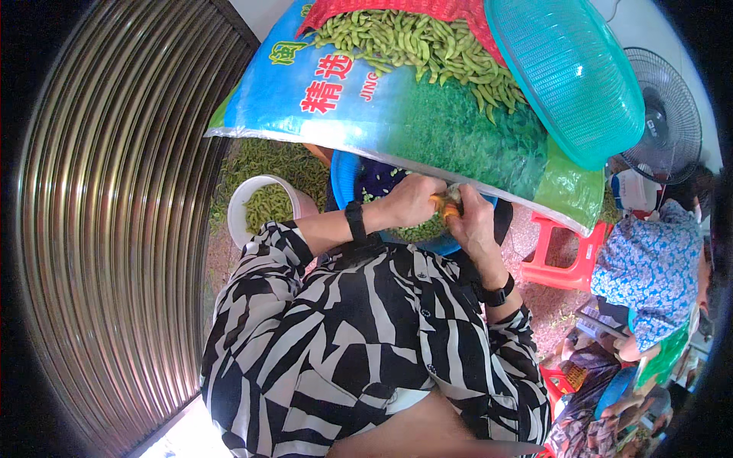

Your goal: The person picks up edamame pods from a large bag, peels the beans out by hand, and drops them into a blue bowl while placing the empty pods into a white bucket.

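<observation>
The left hand (412,200) and right hand (472,217) meet over a round blue plastic basin (345,179), fingers bent and pinched together at the tips; smooth orange coverings show on some fingers, and whatever sits between them is too small and hidden to tell. In the basin, just below the hands, lie small, rounded green beans (416,230). In front, a glossy, printed plastic sheet (256,103) with a creased edge bears a heap of plump, curved green pods (416,46) beside crinkled red mesh (469,14) and a ribbed, translucent turquoise basket (565,76). Near the left forearm stands a smooth white bucket (238,214) with more pods inside. To the right are a hard red plastic stool (561,275) and a round wire-caged fan (664,122); to the left, a shiny corrugated metal shutter (126,221).
</observation>
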`<state>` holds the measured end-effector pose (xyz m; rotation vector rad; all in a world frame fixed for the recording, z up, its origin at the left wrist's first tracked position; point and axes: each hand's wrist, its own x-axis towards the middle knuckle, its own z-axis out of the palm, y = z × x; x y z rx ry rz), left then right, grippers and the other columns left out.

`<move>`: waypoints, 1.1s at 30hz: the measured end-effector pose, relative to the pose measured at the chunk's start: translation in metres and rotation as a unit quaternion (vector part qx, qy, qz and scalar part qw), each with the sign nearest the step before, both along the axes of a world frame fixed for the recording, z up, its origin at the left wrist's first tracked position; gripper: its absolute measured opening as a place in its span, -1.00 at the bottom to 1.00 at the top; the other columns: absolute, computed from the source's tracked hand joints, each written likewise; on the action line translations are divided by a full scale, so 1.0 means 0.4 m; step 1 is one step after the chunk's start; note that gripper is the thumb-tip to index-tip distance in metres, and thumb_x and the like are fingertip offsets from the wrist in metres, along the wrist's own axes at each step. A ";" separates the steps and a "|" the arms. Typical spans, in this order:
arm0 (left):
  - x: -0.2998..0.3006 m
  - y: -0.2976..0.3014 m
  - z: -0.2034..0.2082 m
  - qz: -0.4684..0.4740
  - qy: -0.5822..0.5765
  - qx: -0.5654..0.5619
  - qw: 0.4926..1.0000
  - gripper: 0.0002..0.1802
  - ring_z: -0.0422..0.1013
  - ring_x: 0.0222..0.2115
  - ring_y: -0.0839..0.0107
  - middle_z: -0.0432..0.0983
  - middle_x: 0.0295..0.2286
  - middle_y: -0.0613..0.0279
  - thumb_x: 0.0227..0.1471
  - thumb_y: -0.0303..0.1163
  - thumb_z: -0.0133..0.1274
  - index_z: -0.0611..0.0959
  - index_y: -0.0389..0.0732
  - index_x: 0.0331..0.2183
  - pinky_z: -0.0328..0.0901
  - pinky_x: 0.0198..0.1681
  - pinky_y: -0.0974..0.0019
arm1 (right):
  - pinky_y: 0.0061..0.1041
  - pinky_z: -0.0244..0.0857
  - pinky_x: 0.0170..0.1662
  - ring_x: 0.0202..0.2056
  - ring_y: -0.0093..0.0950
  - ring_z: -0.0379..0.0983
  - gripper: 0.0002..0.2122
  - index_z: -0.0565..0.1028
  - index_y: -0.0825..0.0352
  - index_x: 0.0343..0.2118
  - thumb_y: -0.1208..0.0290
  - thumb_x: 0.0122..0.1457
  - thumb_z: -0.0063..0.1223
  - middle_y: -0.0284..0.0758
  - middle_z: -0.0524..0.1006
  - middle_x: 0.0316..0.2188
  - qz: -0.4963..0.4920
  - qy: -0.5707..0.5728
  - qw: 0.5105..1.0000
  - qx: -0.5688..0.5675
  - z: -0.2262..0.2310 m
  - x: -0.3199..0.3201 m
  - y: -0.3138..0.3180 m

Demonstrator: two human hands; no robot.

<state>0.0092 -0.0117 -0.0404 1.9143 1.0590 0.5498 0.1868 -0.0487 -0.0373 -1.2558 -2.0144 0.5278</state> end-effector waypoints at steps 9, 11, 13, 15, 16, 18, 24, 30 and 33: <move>-0.072 -0.056 0.052 0.028 -0.133 0.012 0.991 -0.75 0.45 -0.39 -0.07 0.44 -0.45 -0.12 -0.16 -0.60 0.03 0.47 -0.32 -0.30 0.30 -0.38 0.15 | -0.24 0.33 -0.39 -0.45 0.00 0.45 -0.73 0.35 0.41 -0.28 0.60 -0.12 0.04 -0.02 0.47 -0.52 -0.028 0.092 0.987 -0.127 0.032 -0.030 0.006; -0.126 -0.053 0.074 -0.006 -0.082 0.113 0.990 -0.81 0.45 -0.43 -0.02 0.45 -0.48 -0.09 -0.12 -0.58 0.03 0.47 -0.29 -0.35 0.30 -0.43 0.12 | -0.25 0.32 -0.40 -0.46 0.00 0.45 -0.73 0.36 0.40 -0.27 0.60 -0.12 0.03 -0.04 0.47 -0.53 -0.002 0.101 0.988 -0.119 0.027 -0.031 0.016; -0.225 -0.054 0.141 -0.085 0.109 0.105 0.985 -0.82 0.48 -0.41 0.05 0.49 -0.45 -0.03 -0.08 -0.52 0.01 0.54 -0.27 -0.32 0.34 -0.40 0.09 | -0.22 0.32 -0.37 -0.42 0.00 0.44 -0.73 0.38 0.40 -0.26 0.60 -0.11 0.00 -0.04 0.46 -0.50 0.017 0.048 0.987 -0.154 0.019 -0.008 0.020; -0.319 -0.048 0.205 -0.132 0.380 0.042 0.914 -0.87 0.46 -0.45 0.05 0.47 -0.57 0.01 -0.14 -0.40 0.02 0.62 -0.21 -0.49 0.34 -0.37 0.02 | -0.21 0.31 -0.34 -0.39 0.00 0.43 -0.72 0.38 0.41 -0.25 0.60 -0.11 0.00 -0.03 0.45 -0.48 0.055 0.038 0.991 -0.112 0.003 0.005 0.018; -0.368 -0.043 0.223 -0.119 0.380 0.107 0.911 -0.90 0.44 -0.46 0.03 0.47 -0.57 0.04 -0.19 -0.40 0.06 0.61 -0.19 -0.54 0.34 -0.37 0.02 | -0.19 0.30 -0.32 -0.36 0.00 0.42 -0.72 0.38 0.41 -0.24 0.60 -0.10 -0.01 -0.02 0.45 -0.46 0.092 0.026 0.993 -0.072 -0.004 0.007 0.017; -0.391 0.000 0.250 -0.055 0.397 0.162 0.902 -0.91 0.42 -0.43 -0.02 0.45 -0.55 -0.02 -0.21 -0.48 0.07 0.60 -0.23 -0.50 0.33 -0.37 0.03 | -0.27 0.31 -0.28 -0.33 -0.06 0.43 -0.73 0.38 0.41 -0.21 0.59 -0.06 -0.01 -0.01 0.45 -0.40 0.086 0.026 0.991 -0.094 -0.018 0.008 0.014; -0.311 0.271 0.233 0.057 0.188 0.368 0.909 -0.74 0.42 -0.36 0.01 0.40 -0.45 0.01 -0.18 -0.61 -0.01 0.56 -0.27 -0.32 0.34 -0.35 0.06 | -0.19 0.29 -0.25 -0.29 0.09 0.39 -0.76 0.33 0.43 -0.17 0.54 0.08 -0.05 0.04 0.45 -0.35 0.085 0.091 0.981 -0.147 0.029 -0.028 0.019; -0.283 0.413 0.178 0.062 0.220 0.427 0.875 -0.66 0.39 -0.38 0.03 0.38 -0.41 0.01 -0.21 -0.62 0.02 0.57 -0.23 -0.26 0.33 -0.34 0.05 | -0.30 0.28 -0.17 -0.24 0.01 0.42 -0.72 0.32 0.43 -0.07 0.45 0.17 -0.13 0.03 0.46 -0.36 0.103 0.145 0.970 -0.168 0.014 0.001 0.004; -0.285 0.399 0.177 0.056 0.191 0.476 0.856 -0.69 0.38 -0.35 0.00 0.39 -0.41 -0.01 -0.21 -0.62 0.05 0.55 -0.27 -0.28 0.31 -0.30 0.04 | -0.38 0.30 -0.24 -0.33 -0.23 0.46 -0.68 0.33 0.44 -0.06 0.34 0.20 -0.13 -0.10 0.47 -0.41 0.083 0.173 0.961 -0.197 0.022 0.011 -0.009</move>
